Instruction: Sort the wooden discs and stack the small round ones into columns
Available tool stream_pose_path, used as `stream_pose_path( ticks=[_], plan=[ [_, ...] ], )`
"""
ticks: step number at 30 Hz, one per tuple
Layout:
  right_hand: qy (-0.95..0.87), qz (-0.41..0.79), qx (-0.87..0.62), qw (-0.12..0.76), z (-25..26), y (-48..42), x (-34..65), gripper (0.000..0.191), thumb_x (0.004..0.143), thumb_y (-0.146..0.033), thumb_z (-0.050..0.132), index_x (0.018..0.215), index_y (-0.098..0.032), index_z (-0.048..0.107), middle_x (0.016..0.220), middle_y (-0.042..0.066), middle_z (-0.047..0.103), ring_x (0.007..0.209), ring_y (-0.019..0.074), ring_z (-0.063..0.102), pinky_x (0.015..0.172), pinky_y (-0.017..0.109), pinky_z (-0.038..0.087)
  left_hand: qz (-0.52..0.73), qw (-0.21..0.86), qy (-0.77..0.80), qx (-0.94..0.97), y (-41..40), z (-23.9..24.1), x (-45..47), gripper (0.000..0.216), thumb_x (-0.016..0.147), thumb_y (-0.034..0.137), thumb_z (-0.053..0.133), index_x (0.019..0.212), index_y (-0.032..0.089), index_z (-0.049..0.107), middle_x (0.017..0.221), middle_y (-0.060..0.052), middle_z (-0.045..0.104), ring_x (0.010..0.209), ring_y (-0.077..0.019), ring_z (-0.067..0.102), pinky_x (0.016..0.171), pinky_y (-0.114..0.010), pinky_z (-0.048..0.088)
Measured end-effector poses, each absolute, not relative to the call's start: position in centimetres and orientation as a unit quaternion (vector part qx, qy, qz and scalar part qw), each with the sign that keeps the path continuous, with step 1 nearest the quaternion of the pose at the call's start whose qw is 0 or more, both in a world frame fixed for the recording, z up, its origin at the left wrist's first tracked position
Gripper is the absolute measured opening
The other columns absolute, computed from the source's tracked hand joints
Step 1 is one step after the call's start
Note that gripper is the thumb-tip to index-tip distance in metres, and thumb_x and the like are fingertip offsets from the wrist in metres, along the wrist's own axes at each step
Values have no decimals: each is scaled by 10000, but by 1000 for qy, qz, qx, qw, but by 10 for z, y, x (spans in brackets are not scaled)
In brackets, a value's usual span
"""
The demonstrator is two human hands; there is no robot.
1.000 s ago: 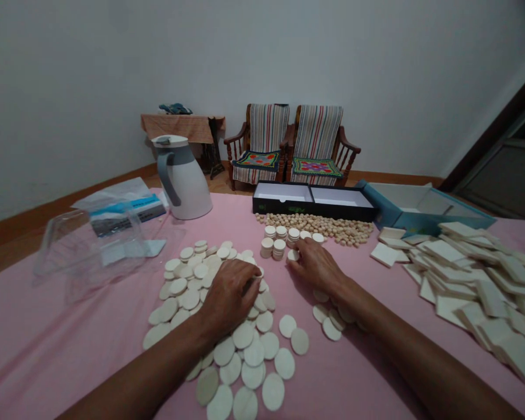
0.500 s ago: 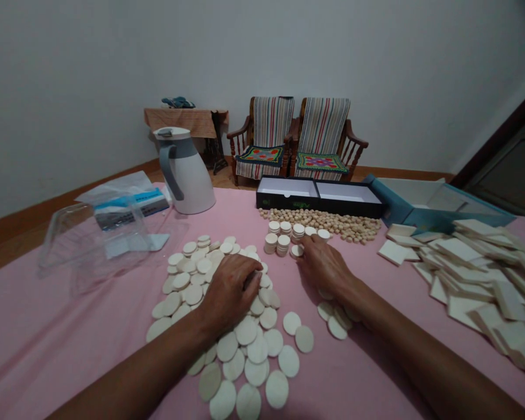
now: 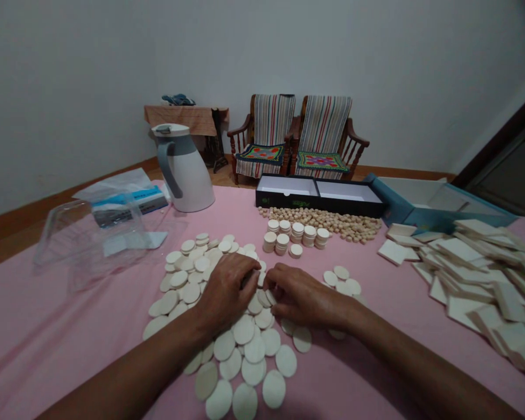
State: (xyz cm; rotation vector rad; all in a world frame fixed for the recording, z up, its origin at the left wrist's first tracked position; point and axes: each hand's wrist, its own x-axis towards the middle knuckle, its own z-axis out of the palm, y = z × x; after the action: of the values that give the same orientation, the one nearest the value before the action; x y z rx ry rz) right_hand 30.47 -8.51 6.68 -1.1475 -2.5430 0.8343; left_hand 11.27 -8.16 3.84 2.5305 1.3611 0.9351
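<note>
I see my left hand (image 3: 227,294) curled shut on the round discs (image 3: 245,344), my right hand (image 3: 300,300) just beside it pinching the same discs.

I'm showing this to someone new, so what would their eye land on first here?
First the spread of pale round discs front and centre on the pink table, with the left hand and right hand meeting on top of it. Then the big heap of pale square tiles at the right, and the white jug behind at the left.
</note>
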Motion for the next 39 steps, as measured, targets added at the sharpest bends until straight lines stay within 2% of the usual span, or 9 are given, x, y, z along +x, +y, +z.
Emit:
stream_pose_path(
  ticks=[3,8,13,19,25,29,31,35,39],
  plan=[
    [-863,260,-403,159,68,-76,314,219,694,-86,578,892,-169,533,857,19,541,746,139,484,657,249,354,314,63,448,834,-81,39,112,109,863,163,512,892,170,618,833,-44,633,817,-192,550,772,-352,419],
    [-826,133,-479,267,63,-44,341,208,719,-74,561,898,-179,556,876,35,531,782,155,483,670,254,350,320,63,443,835,-80,38,111,113,866,165,507,897,171,617,848,-46,643,824,-190,558,780,-353,426],
    [-795,83,-548,247,46,-27,354,163,761,-205,619,907,-175,552,890,55,534,760,167,491,657,264,360,315,65,443,837,-80,37,111,125,873,170,494,897,170,617,846,-49,646,819,-191,559,778,-363,431],
    [-792,63,-561,234,32,-27,345,169,809,-285,594,931,-178,546,917,67,544,760,170,513,636,264,363,312,71,442,838,-79,38,110,128,875,175,487,893,169,614,838,-50,641,819,-191,558,769,-364,437],
    [-789,54,-543,283,42,-28,349,177,845,-353,580,835,-177,563,829,54,557,732,167,507,634,269,363,320,65,439,837,-80,38,111,131,870,171,492,897,173,620,843,-53,651,821,-194,572,775,-369,446],
    [-824,130,-460,305,53,-42,335,33,828,-186,565,803,-173,582,750,18,565,677,135,499,615,249,364,342,50,445,826,-79,37,109,174,833,104,478,910,172,618,863,-55,661,835,-200,576,784,-375,453],
    [-853,188,-394,285,55,-53,322,117,803,-106,550,885,-175,599,782,15,585,700,131,513,632,244,383,351,44,450,820,-78,36,108,224,790,57,463,907,170,617,862,-55,665,840,-203,580,783,-377,459],
    [-890,228,-311,243,50,-70,300,351,787,-29,491,1089,-191,568,1029,71,593,941,174,521,794,300,423,352,41,458,815,-78,36,107,257,753,41,456,911,167,614,864,-58,667,835,-205,585,771,-374,472],
    [-885,234,-336,221,43,-74,294,368,787,-8,439,1090,-182,555,1054,89,562,955,180,511,804,303,428,350,35,455,818,-78,38,108,201,782,72,476,890,168,616,848,-58,668,818,-204,588,768,-371,472]
  ],
)
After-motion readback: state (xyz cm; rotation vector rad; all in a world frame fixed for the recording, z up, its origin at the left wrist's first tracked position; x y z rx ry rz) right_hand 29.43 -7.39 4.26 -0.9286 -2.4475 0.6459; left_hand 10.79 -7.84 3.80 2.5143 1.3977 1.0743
